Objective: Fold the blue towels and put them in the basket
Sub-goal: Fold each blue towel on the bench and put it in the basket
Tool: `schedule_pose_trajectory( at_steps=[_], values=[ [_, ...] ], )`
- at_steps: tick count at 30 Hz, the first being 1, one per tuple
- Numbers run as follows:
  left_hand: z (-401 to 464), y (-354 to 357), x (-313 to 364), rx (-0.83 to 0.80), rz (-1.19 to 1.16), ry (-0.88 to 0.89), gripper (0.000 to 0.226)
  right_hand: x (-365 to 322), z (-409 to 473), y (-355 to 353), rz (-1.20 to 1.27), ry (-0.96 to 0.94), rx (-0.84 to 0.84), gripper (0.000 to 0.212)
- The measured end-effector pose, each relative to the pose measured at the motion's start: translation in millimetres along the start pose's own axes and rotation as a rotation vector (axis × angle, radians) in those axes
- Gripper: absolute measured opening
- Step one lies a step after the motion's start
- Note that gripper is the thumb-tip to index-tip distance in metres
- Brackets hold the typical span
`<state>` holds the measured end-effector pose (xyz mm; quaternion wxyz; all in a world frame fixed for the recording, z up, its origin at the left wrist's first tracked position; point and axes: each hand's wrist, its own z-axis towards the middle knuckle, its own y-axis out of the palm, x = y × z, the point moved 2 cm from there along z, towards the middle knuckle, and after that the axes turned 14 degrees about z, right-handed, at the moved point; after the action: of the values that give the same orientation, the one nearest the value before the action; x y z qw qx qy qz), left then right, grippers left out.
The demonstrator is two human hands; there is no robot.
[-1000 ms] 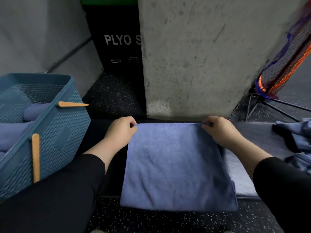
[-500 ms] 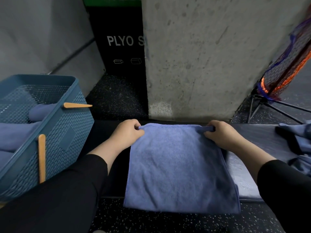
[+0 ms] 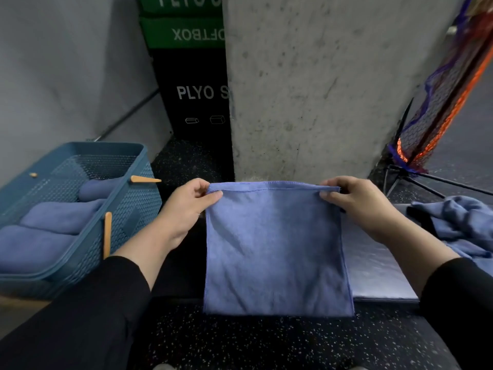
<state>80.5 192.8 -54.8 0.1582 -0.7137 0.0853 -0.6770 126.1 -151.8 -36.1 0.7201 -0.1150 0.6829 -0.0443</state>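
Towel [image 3: 274,249]: plain blue, with stitched hem of the same blue. Basket [image 3: 125,217]: teal-blue, walls patterned with a fine perforated lattice; handle pieces [image 3: 107,235] pale orange-tan. Folded towels [image 3: 56,217] in it: blue. Heap of towels [image 3: 458,220]: blue. Sleeves [image 3: 88,316]: black. Floor [image 3: 266,343]: black, speckled white. Pillar [image 3: 320,84]: mottled grey. Box [image 3: 197,94]: black, lettered white; box [image 3: 184,32] above it: green, lettered white. Netting [image 3: 442,102]: orange, purple and black mesh.

Light: dim, cool, diffuse. Shadows: soft, weak. Glare: faint sheen on mat [image 3: 373,265]. Focus: slightly soft throughout. Distortion: wide-angle bowing at edges.
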Motion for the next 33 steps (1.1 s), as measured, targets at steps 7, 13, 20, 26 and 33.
schedule_pose_trajectory(
  at_steps=[7, 13, 20, 26, 33],
  values=[
    [-54, -26, 43, 0.073, -0.027, 0.120, 0.019, -37, -46, -24, 0.062, -0.086, 0.090, 0.008],
    [-78, -37, 63, 0.147, 0.056, 0.229, 0.026, -74, -77, -28, -0.123, -0.303, 0.126, 0.014],
    [-86, -44, 75, 0.097, 0.367, 0.285, 0.009, -86, -84, -33, -0.148, -0.318, 0.206, 0.014],
    [-84, -48, 80, 0.122, 0.321, 0.328, 0.030, -85, -84, -34, -0.096, -0.343, 0.203, 0.019],
    [-89, -47, 92, 0.078, 0.608, 0.385, 0.021, -86, -84, -41, -0.014, -0.346, 0.197, 0.015]
  ],
)
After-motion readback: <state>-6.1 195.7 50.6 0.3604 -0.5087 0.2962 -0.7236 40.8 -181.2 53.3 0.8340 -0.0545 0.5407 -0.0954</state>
